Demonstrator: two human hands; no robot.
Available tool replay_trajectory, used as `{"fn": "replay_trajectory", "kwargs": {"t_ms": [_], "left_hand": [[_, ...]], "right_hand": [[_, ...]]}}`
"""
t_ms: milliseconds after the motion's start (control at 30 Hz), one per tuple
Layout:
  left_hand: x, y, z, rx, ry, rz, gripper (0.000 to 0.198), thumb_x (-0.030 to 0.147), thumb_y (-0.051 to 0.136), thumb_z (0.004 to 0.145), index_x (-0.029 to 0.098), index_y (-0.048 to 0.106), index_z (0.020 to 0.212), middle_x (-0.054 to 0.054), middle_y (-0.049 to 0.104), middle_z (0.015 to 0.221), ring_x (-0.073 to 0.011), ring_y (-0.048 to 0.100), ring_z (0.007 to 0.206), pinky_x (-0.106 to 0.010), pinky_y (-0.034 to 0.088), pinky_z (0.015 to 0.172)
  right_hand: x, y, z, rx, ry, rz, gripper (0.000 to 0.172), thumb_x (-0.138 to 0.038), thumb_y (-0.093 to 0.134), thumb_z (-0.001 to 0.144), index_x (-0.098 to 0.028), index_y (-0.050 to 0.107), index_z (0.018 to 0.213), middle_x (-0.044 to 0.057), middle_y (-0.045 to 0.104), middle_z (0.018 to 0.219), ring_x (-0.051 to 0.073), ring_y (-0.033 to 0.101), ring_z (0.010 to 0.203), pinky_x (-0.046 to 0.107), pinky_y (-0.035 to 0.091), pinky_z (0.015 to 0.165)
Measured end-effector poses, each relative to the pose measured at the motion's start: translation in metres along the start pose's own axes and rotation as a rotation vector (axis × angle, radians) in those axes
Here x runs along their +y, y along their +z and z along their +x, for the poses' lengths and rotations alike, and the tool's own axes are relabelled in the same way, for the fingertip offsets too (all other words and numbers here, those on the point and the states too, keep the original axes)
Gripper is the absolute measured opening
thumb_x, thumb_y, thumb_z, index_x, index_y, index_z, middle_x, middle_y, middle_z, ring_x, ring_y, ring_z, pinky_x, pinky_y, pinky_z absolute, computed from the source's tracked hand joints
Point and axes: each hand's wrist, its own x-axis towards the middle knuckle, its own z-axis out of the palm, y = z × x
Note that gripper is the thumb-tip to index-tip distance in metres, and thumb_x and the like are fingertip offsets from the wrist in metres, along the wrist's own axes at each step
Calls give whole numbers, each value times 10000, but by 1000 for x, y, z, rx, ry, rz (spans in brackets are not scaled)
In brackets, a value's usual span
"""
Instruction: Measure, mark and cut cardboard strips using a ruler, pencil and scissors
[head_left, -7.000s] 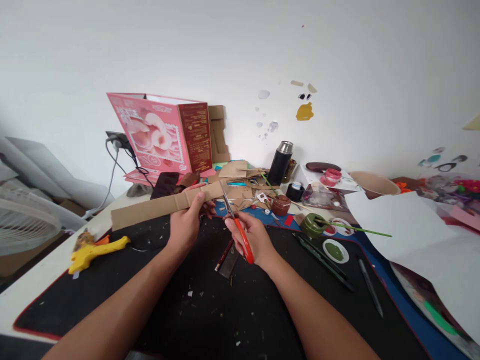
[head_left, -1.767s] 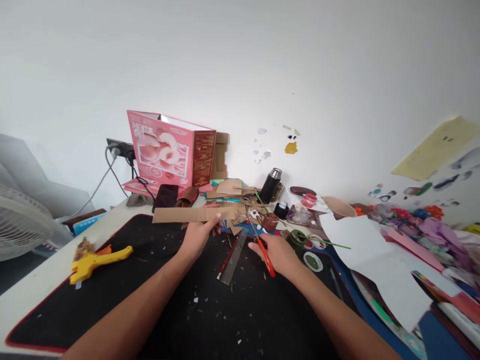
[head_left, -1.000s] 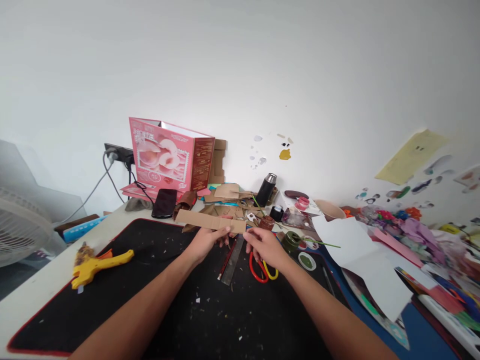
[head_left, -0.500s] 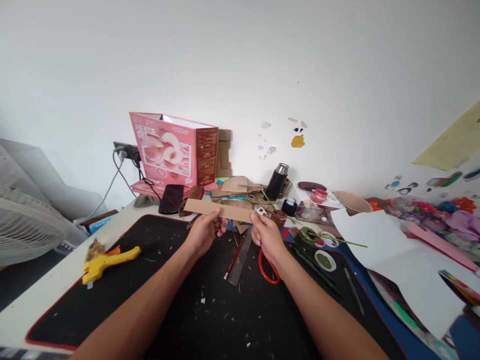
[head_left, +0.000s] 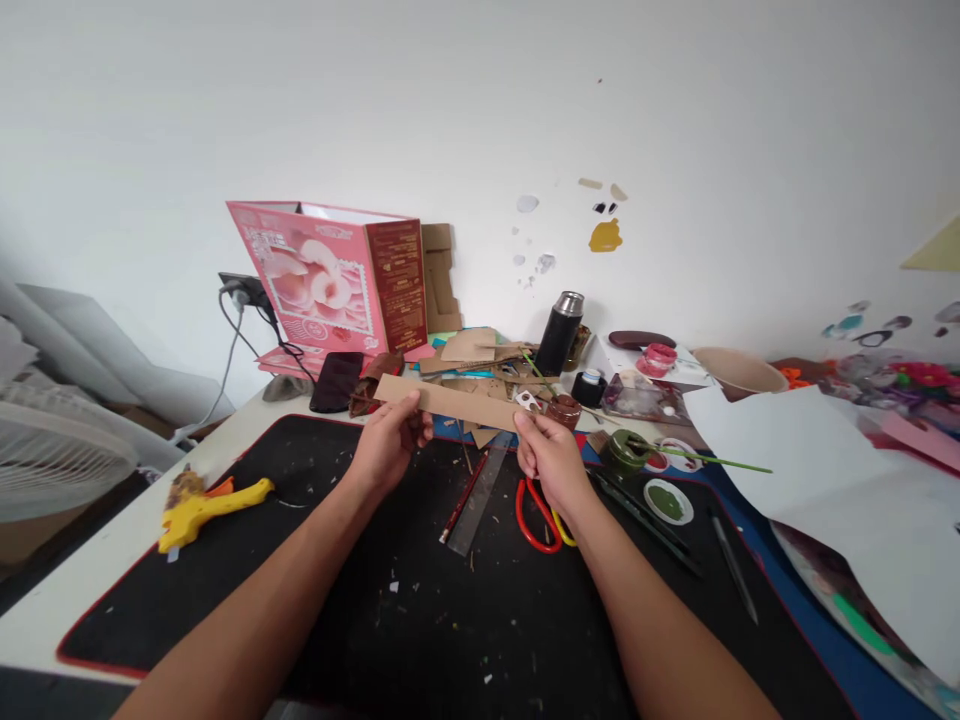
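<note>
A long brown cardboard strip is stretched between my two hands, raised above the black desk mat. My left hand pinches it near its left end, thumb on top. At the right end, my right hand grips it between thumb and fingers. Below the strip, a clear ruler and a dark red pencil lie side by side on the mat. Scissors with red and yellow handles rest just under my right hand, partly hidden by it.
A yellow glue gun lies on the left of the mat. Behind stand a pink box and a black thermos, with cardboard scraps between. Right are an open green paint jar, its lid and white paper.
The view has shifted slightly. My hands have moved a little farther apart along the cardboard strip, and both still hold it. The scissors' yellow handle now shows.
</note>
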Motion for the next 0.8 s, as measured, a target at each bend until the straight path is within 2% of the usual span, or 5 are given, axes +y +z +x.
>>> {"fn": "replay_trajectory", "kwargs": {"t_ms": [267, 367, 467, 633, 800], "left_hand": [[4, 0, -4, -91, 38, 28, 504, 465, 970, 715, 162, 602, 553, 8, 544, 504, -89, 501, 441, -217, 317, 414], [7, 0, -5, -110, 30, 1, 373, 378, 991, 667, 156, 691, 675, -12, 627, 605, -122, 595, 539, -206, 381, 448], [9, -1, -5, -131, 18, -40, 344, 295, 1001, 610, 180, 745, 808, -22, 686, 715, -174, 690, 688, -220, 488, 530], [7, 0, -7, -248, 40, -59, 344, 284, 1010, 615, 184, 693, 701, -18, 672, 807, -153, 657, 683, -241, 533, 568], [7, 3, -8, -221, 22, -24, 331, 268, 974, 638, 188, 654, 670, -29, 656, 833, -150, 613, 668, -247, 514, 562]], "right_hand": [[-3, 2, -2, -29, -33, -88, 507, -625, 823, 857, -219, 545, 735, -71, 546, 544, 68, 443, 373, 203, 278, 380], [-5, 3, -2, -40, -38, -69, 411, -559, 833, 835, -209, 620, 813, -62, 586, 591, 80, 487, 382, 202, 286, 370], [-5, 5, -1, -42, -12, -40, 409, -466, 836, 786, -196, 720, 1069, -43, 658, 681, 105, 559, 407, 199, 294, 362], [-4, 5, 0, -26, 17, -37, 478, -332, 777, 729, -195, 724, 1184, -25, 715, 741, 119, 606, 425, 192, 303, 357], [-6, 6, -2, -40, 21, -43, 496, -309, 750, 746, -206, 721, 1231, -27, 724, 758, 121, 620, 431, 193, 320, 362]]}}
